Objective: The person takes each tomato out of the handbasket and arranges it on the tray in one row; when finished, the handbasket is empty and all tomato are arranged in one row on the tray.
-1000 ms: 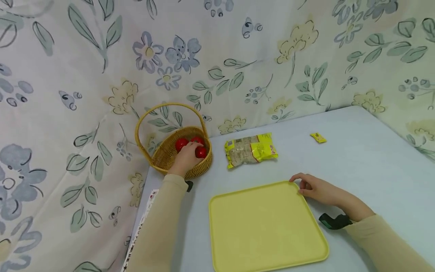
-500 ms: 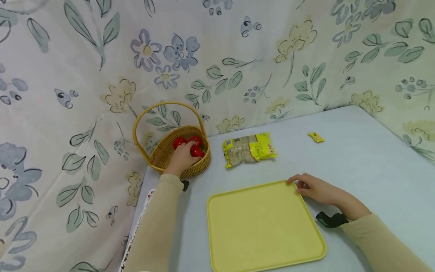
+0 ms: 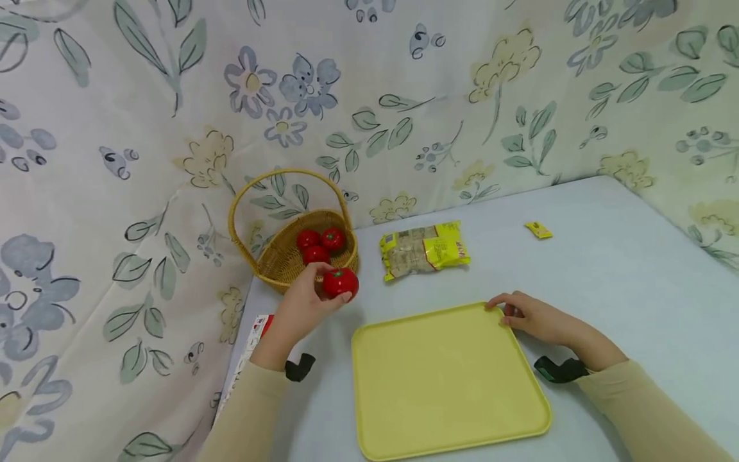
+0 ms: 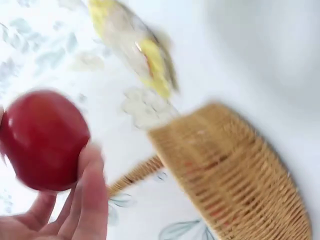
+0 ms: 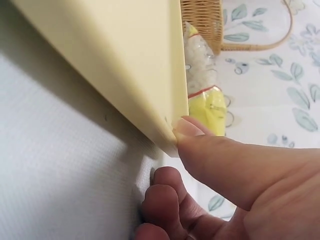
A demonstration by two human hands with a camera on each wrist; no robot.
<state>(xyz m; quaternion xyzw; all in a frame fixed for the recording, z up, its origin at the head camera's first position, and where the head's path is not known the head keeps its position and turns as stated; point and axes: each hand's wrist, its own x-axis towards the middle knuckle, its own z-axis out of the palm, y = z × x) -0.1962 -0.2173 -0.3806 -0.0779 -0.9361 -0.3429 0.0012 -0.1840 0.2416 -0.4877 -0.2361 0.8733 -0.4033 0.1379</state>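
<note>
My left hand (image 3: 300,311) holds a red tomato (image 3: 340,283) between thumb and fingers, raised in front of the wicker basket (image 3: 280,262). The same tomato (image 4: 46,140) fills the left of the left wrist view, with fingers (image 4: 92,195) against its side. Three more tomatoes (image 3: 315,255) lie inside the basket. At the far right corner of a yellow rectangular tray (image 3: 450,385), my right hand (image 3: 539,317) pinches the rim. The right wrist view has the thumb (image 5: 215,155) on that tray corner (image 5: 172,142), the other fingers curled below; the index finger is mostly hidden.
Beyond the tray lies a yellow and clear plastic packet (image 3: 424,250). A small yellow sachet (image 3: 538,230) is farther right. A white printed strip (image 3: 248,350) runs along the table's left edge, partly under the left arm. Floral cloth (image 3: 404,96) hangs behind.
My left hand was down in the basket among the tomatoes; now it has lifted one out, toward me and over the basket's front. The right hand stays at the tray corner.
</note>
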